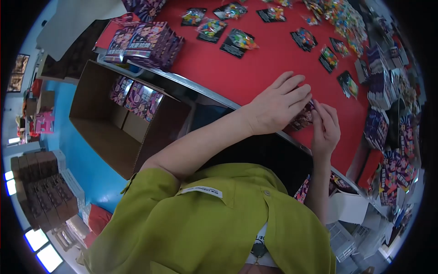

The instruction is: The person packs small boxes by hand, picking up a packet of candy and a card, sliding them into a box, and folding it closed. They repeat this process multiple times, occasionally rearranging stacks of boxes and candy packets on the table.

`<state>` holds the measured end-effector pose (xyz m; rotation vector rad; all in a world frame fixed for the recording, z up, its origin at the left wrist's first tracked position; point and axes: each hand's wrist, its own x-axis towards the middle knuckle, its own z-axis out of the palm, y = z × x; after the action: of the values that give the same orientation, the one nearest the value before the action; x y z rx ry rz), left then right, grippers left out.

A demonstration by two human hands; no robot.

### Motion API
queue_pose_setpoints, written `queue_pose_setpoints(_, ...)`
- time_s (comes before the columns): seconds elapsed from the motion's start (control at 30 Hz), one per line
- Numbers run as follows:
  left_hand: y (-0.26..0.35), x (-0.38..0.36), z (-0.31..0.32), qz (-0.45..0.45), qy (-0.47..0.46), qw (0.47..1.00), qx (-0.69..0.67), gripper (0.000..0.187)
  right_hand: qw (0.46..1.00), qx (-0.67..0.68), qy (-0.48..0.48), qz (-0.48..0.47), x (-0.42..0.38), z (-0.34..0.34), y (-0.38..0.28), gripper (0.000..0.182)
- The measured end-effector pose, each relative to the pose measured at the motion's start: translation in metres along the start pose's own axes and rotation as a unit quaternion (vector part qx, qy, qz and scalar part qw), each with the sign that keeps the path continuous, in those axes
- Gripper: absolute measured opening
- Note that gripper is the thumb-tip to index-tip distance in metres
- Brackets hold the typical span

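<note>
Right hand (326, 124): thumb and forefinger closed in a pinch on the upper edge of a small printed box (302, 119). Left hand (279, 105): arched over the same box, fingers bent towards the right fingertips; their pads are turned from view, so I cannot tell whether they grip or only rest.

Position of the box: directly under my left fingers, left of the right-hand pinch, at the near edge of the red table (255, 68). Probable reason for holding it there: close to my body, forearms little extended, one hand to cover or steady while the other works the edge. Whether the box is open cannot be read; my fingers hide much of it.

Beyond my fingertips, bags of coloured pieces on black cards, the nearest bag (348, 85) just past the right fingers. They lie singly, presumably so each can be picked up without untangling. Farther off, a loose heap of bags (344, 20), likely the supply.

Left of my left fingers, past the wrist: open carton (93, 102), mouth up, printed boxes (143, 101) lined along one side, probably to pack tightly. Beyond it, stacked boxes (146, 43) at the table edge, presumably within reach.
</note>
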<state>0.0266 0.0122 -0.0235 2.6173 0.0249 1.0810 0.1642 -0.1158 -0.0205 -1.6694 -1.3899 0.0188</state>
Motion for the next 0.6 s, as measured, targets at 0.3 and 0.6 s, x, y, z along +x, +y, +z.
queue_pose_setpoints(0.3,-0.080,-0.058,-0.057,-0.137,-0.028,0.982,0.131,0.047,0.954,0.273,-0.075,0.103,0.025,0.077,-0.040,0.023)
queue_pose_setpoints(0.6,-0.143,-0.089,-0.082,-0.177,-0.047,0.954,0.235,0.030,0.975,0.114,0.136,0.134,-0.027,-0.031,0.013,0.015)
